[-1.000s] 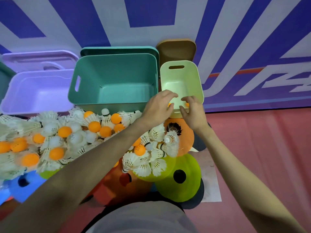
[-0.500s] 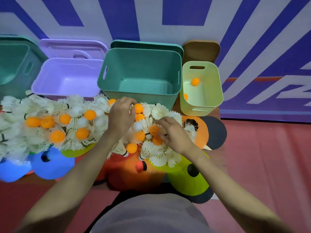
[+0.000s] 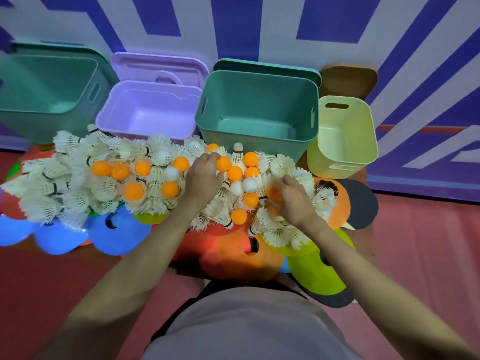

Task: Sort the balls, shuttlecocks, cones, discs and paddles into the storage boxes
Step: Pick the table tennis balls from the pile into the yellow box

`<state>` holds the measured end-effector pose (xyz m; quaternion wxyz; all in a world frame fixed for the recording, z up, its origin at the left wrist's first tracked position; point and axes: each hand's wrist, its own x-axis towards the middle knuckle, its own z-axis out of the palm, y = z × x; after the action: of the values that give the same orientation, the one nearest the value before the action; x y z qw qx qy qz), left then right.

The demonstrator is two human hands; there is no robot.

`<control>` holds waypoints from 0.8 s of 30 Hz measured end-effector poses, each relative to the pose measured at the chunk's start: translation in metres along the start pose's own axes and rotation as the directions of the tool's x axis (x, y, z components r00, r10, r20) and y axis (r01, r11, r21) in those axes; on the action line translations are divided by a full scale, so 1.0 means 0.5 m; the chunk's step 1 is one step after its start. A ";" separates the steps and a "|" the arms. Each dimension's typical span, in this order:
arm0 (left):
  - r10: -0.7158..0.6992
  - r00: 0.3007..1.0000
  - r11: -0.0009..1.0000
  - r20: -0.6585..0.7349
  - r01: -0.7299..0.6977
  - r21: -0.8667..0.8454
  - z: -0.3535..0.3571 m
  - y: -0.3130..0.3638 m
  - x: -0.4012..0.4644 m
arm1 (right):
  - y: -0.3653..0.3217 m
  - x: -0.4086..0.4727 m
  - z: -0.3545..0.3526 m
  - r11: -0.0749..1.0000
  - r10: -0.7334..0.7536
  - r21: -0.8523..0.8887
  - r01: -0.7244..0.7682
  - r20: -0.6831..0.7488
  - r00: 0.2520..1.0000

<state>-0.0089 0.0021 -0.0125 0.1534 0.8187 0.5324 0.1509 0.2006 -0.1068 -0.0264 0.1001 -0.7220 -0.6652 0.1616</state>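
Observation:
A heap of white shuttlecocks [image 3: 78,188] mixed with orange balls [image 3: 235,173] and white balls [image 3: 237,188] lies on the floor in front of the boxes. My left hand [image 3: 204,175] reaches into the heap's middle, its fingers curled around an orange ball [image 3: 223,163]. My right hand [image 3: 293,198] is in the right part of the heap and pinches an orange ball [image 3: 274,194]. Blue [image 3: 117,235], orange [image 3: 241,253] and green cones [image 3: 317,271] lie under the heap. An orange paddle [image 3: 340,203] and a black paddle [image 3: 362,203] lie at the right.
Along the wall stand a teal box [image 3: 52,74] at the left, a purple box [image 3: 148,110], a second teal box [image 3: 259,105] and a small light-green box [image 3: 342,133] at the right. Lids lean behind them. Red floor stretches to the right.
Both hands came back from the light-green box to the heap. There they have closed on orange balls. My head has turned left, bringing the left teal box into view.

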 end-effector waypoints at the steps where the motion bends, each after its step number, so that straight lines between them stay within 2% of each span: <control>1: -0.014 1.000 1.000 0.014 0.014 0.003 0.000 0.000 0.003 | -0.003 0.002 0.001 1.000 0.008 -0.004 -0.008 0.001 1.000; 8: -0.050 0.998 0.998 0.048 0.048 0.035 0.010 0.010 0.030 | -0.003 0.004 -0.019 1.000 0.009 0.010 -0.008 -0.070 0.998; 10: -0.075 0.997 0.997 -0.003 0.075 0.003 0.006 0.015 0.031 | 0.009 -0.001 -0.037 0.998 0.008 0.062 0.000 -0.132 0.991; 13: -0.098 0.979 0.988 -0.176 0.075 -0.133 -0.006 0.049 0.031 | 0.042 -0.014 -0.062 0.985 0.067 0.174 -0.020 -0.272 0.960; 15: -0.028 0.978 0.972 -0.208 -0.022 -0.234 -0.009 0.090 0.044 | 0.072 -0.020 -0.077 0.964 0.160 0.261 -0.061 -0.375 0.913; 18: 0.164 0.978 0.915 -0.129 -0.200 -0.351 -0.002 0.171 0.080 | 0.131 -0.014 -0.106 0.924 0.318 0.349 -0.159 -0.466 0.826; 21: 0.303 0.952 0.879 -0.047 -0.298 -0.373 0.030 0.263 0.125 | 0.197 0.006 -0.135 0.884 0.432 0.390 -0.258 -0.470 0.770; 24: 0.358 0.930 0.896 0.084 -0.317 -0.311 0.082 0.349 0.172 | 0.249 0.026 -0.147 0.857 0.490 0.399 -0.326 -0.437 0.754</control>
<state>0.1851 0.0101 0.0295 0.2808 0.8754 0.3419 0.1950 0.3440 -0.1007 -0.0043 0.3471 -0.8431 -0.4039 0.0749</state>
